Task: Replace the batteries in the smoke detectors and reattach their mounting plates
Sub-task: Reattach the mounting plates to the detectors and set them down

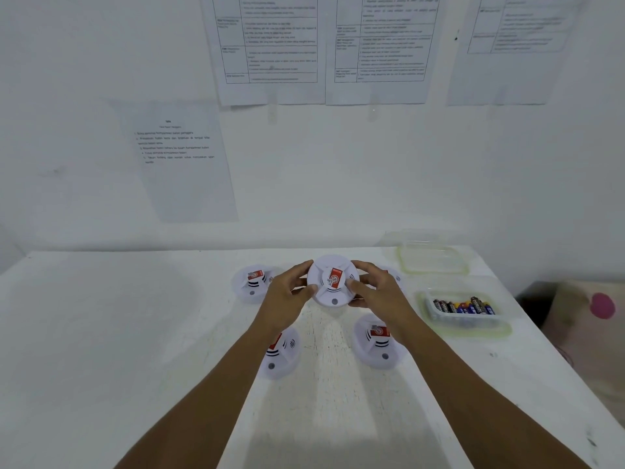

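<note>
I am holding one smoke detector (333,280) between both hands over the middle of the bench (135,333), its red label facing me (whether it is clear of the surface, I cannot tell). My left hand (287,294) is gripping its left edge, fingers (301,268) curled over the rim and thumb pressing the front. My right hand (377,289) is gripping the right edge likewise. Other detectors are lying around it: a far-left detector (255,282), a near-left detector (282,350), a near-right detector (377,343). Right of them a clear tub (500,321) is holding batteries (461,306), with an empty container (433,262) sitting behind it.
</note>
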`<state>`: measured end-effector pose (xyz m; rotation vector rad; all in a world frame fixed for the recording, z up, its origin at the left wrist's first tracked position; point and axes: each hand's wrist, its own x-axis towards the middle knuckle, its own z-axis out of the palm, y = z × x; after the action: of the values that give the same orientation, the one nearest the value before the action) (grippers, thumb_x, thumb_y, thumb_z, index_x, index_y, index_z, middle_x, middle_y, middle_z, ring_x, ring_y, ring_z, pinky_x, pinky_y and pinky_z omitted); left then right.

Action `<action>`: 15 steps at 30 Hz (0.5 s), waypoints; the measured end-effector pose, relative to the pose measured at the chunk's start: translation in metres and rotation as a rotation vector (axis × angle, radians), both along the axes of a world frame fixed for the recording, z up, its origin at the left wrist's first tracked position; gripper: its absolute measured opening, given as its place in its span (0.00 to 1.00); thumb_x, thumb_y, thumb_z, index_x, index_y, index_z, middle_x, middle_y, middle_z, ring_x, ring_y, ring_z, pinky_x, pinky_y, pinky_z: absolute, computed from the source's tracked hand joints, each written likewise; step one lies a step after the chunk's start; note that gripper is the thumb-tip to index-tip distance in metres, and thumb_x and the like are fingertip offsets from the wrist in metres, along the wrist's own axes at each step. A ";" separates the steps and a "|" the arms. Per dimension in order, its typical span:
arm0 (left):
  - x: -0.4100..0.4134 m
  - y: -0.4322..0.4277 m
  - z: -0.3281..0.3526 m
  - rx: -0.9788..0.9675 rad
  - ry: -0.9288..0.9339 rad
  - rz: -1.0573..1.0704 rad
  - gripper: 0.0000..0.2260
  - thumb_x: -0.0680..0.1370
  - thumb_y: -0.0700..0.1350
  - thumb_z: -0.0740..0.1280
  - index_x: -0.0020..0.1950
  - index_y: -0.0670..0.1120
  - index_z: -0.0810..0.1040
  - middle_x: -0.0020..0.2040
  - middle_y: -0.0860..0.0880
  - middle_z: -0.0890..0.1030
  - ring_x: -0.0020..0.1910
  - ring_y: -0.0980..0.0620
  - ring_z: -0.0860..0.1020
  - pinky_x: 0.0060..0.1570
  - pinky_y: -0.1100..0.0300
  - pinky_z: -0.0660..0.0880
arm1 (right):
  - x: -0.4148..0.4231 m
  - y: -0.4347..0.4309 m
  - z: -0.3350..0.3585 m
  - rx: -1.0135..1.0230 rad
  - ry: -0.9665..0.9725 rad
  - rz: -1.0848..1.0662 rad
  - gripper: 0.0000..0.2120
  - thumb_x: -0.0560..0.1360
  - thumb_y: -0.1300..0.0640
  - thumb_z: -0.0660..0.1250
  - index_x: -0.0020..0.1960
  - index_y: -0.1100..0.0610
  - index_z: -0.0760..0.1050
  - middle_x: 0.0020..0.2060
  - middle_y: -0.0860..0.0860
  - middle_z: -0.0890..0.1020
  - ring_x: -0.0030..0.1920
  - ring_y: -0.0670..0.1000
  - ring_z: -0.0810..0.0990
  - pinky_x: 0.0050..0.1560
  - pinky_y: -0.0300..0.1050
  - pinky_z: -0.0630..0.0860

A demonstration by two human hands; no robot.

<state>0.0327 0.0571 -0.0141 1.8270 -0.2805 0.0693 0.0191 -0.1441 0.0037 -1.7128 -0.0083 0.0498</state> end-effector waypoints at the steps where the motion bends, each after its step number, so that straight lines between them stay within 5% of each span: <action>1: 0.000 0.000 -0.001 -0.002 0.000 0.002 0.20 0.78 0.38 0.68 0.70 0.50 0.73 0.62 0.54 0.80 0.59 0.55 0.79 0.55 0.65 0.78 | 0.000 -0.001 0.000 -0.004 -0.001 0.003 0.17 0.78 0.56 0.67 0.66 0.50 0.74 0.53 0.53 0.83 0.49 0.50 0.85 0.51 0.48 0.83; 15: -0.009 0.002 0.002 -0.008 0.018 0.018 0.18 0.78 0.38 0.68 0.68 0.50 0.75 0.59 0.56 0.81 0.56 0.61 0.79 0.50 0.71 0.76 | -0.006 -0.002 -0.002 0.023 0.003 0.009 0.14 0.79 0.59 0.65 0.64 0.51 0.75 0.51 0.55 0.84 0.49 0.51 0.85 0.51 0.48 0.83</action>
<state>0.0239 0.0590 -0.0116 1.8215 -0.2509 0.0669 0.0127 -0.1465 0.0020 -1.6898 -0.0143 0.0588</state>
